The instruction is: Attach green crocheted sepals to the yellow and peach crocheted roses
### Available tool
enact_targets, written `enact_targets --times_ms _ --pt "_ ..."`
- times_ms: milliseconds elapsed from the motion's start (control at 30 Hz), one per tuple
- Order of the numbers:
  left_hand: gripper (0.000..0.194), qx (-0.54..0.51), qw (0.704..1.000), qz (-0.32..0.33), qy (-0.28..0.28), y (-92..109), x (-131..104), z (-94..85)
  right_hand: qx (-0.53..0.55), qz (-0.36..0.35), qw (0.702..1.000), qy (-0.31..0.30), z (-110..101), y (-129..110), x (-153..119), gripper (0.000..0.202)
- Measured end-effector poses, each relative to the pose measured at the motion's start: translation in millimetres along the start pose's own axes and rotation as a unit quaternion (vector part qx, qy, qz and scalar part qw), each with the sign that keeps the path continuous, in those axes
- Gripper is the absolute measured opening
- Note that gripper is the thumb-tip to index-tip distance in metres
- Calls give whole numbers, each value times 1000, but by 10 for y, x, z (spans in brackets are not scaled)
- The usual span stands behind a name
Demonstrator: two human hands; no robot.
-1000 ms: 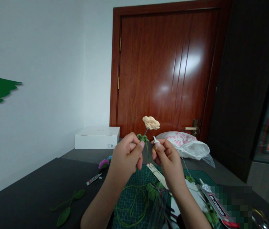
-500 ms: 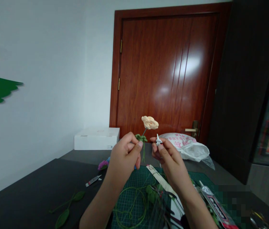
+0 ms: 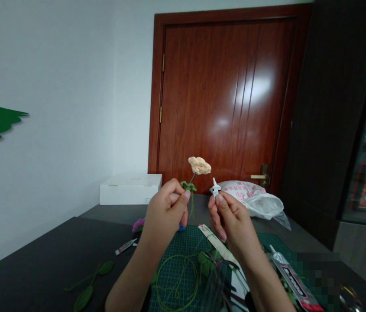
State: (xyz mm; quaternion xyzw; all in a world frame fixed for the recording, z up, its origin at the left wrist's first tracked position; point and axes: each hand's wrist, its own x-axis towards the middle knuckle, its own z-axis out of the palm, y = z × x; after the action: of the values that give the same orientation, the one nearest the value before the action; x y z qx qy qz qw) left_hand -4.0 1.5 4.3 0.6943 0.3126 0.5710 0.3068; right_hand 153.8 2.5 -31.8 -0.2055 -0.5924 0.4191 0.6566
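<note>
My left hand (image 3: pixel 172 206) pinches a crocheted flower by its green stem part. The flower's cream head (image 3: pixel 199 165) stands tilted at the top of a thin stem, above a green knitted sepal (image 3: pixel 188 186) at my fingertips. Loose green yarn ends hang below the sepal. To the right, my right hand (image 3: pixel 230 212) grips a small glue tube (image 3: pixel 215 189) with its white nozzle pointing up. The nozzle is near the flower but apart from it. Most of the tube's body is hidden by my fingers.
A green cutting mat (image 3: pixel 183 247) carries a coil of green yarn (image 3: pixel 176 281), a pale ruler (image 3: pixel 217 240) and pliers. A large glue tube (image 3: pixel 295 279) lies right; a small tube (image 3: pixel 126 246) and green leaves (image 3: pixel 83 298) lie left. Behind are a white box (image 3: pixel 131 189) and plastic bag (image 3: pixel 251 197).
The flower and my left hand have shifted slightly left. The fingers of my right hand now sit lower on the glue tube, and more of its top shows.
</note>
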Motion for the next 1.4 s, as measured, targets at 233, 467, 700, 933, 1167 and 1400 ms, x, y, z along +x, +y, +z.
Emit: enact_targets --times_ms 233,467,700,933,1167,1400 --pt "23 -2 1000 -2 2 4 0 -8 109 8 992 67 53 69 4 35" --pt "22 11 1000 0 4 -11 13 -15 149 11 987 57 68 106 -3 34" --pt "21 2 1000 -6 9 -3 16 -14 71 -4 997 -19 -31 -35 14 16" --pt "22 13 1000 -4 7 0 13 -20 -44 -28 998 38 -87 -20 30 24" --pt "21 9 1000 -4 1 -1 15 -26 -41 -33 998 18 -65 -34 58 20" --pt "20 9 1000 -5 4 -8 16 -19 -77 -55 995 25 -109 30 69 22"
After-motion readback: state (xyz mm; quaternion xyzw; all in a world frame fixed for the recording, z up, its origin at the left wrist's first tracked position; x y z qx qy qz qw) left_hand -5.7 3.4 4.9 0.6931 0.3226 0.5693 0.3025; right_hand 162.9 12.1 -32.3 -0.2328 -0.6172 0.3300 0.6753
